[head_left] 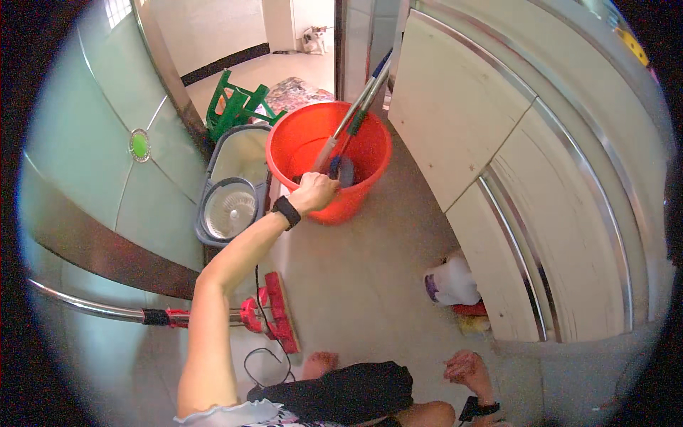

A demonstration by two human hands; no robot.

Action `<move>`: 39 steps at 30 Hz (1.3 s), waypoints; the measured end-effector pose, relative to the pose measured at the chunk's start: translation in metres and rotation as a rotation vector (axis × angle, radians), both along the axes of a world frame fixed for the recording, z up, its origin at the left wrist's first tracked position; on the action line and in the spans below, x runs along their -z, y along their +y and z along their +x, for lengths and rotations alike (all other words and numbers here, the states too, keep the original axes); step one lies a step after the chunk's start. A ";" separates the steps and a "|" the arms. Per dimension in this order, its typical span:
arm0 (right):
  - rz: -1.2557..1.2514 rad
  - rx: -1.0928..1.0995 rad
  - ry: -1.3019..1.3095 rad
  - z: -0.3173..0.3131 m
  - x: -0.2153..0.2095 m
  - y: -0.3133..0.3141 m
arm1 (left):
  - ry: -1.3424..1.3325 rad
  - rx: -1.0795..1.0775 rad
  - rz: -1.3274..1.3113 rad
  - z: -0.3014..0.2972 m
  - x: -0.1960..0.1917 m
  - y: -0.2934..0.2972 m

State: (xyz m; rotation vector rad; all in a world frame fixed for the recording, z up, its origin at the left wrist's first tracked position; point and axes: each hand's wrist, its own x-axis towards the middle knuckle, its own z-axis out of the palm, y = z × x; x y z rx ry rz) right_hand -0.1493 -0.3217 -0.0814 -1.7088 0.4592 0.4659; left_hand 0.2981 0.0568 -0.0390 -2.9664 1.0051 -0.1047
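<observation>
My left hand (315, 192), with a dark band at the wrist, is closed on the near rim of a large red bucket (288, 142). The fingertips are hidden behind the hand. Inside the bucket stand long poles (363, 99) with metal and dark green shafts, leaning toward the far right. A grey and blue piece (346, 172) lies at their lower end, too covered to name. At the lower right, my right hand (464, 370) hangs low by my knee, its fingers loosely curled and apart, with nothing seen in them.
Left of the bucket is a grey mop bucket (204, 213) with a white spin basket (231, 210); behind it, a green plastic stool (242, 103). A red sponge mop (281, 313) lies left. Cabinets (455, 107) line the right, by a white bottle (454, 281). A cat (314, 40) sits beyond the doorway.
</observation>
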 end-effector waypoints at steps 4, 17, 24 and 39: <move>-0.001 0.202 -0.108 0.014 0.012 0.005 | 0.371 0.069 0.202 0.015 -0.018 0.013; 0.043 0.189 0.129 0.013 -0.036 0.002 | 0.433 -0.375 -0.553 0.199 -0.031 -0.028; 0.159 0.285 0.098 -0.020 -0.041 -0.008 | 0.280 -0.405 -0.833 0.289 0.037 -0.072; 0.416 0.660 0.179 -0.041 -0.070 0.006 | 0.374 -0.335 -1.225 0.292 0.055 -0.080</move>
